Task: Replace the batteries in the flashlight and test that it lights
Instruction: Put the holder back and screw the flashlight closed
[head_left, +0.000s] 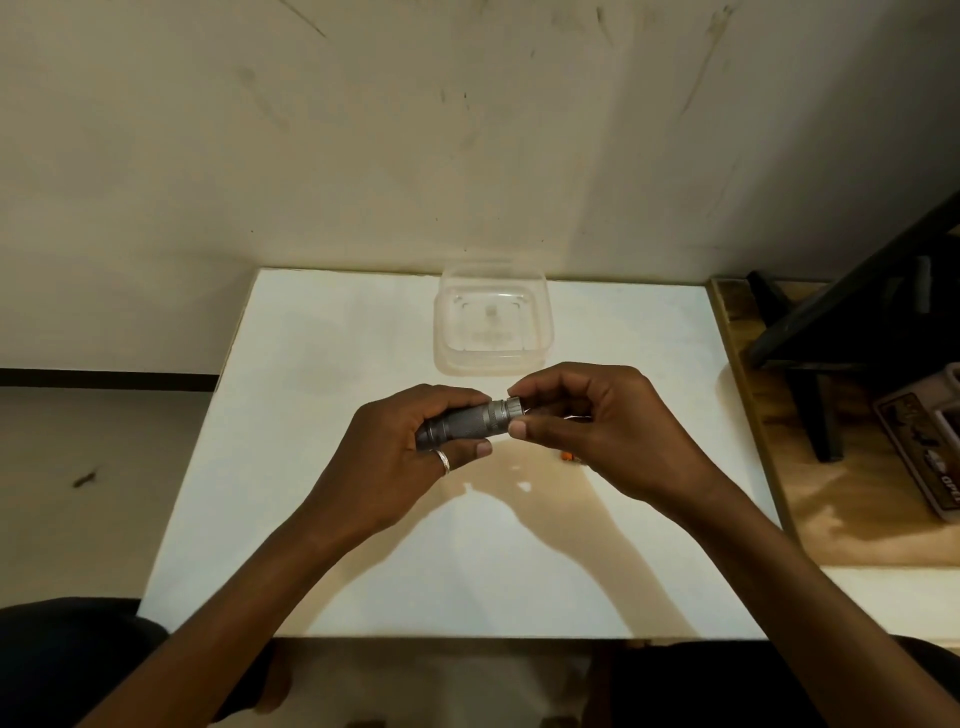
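A white table (363, 571) fills mid-frame, with a clear tub (546, 332) at its far edge. At centre, the left hand (395, 441) wraps the flashlight (467, 423); the right hand (597, 415) pinches its end with curled fingers.

Flashlight (467, 423) in the grip grey matt metal, barrel knurled and rough, collar smoother, ring (442, 461) just below the grip shiny silvery metal, tub (540, 338) beyond the grip clear glossy plastic, table (363, 545) under the grip white, smooth, matt, bench (810, 519) right of the grip bare grainy wood
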